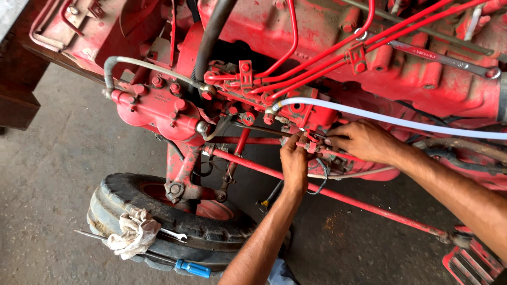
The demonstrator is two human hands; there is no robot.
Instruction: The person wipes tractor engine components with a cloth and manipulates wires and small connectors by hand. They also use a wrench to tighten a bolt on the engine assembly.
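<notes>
Hands, left (293, 163) and right (362, 140), pinching a small red fitting (311, 143) amid crowded red pipes (317, 71).

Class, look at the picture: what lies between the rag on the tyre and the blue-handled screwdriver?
In the head view, a small spanner lies on the tyre between the rag and the screwdriver.

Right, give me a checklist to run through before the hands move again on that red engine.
1. Left hand on the small red fitting: ok, fingers touch it.
2. Right hand on the same fitting: ok, fingertips meet it from the other side.
3. White hose out of the hands' way: ok, it runs above the right hand.
4. Tool in either hand: cannot tell, fingers hide the contact spot.
5. Spare tools in view: ok, wrench lies on the engine top, blue-handled screwdriver and rag on the tyre.
6. Fitting tight: cannot tell.
</notes>
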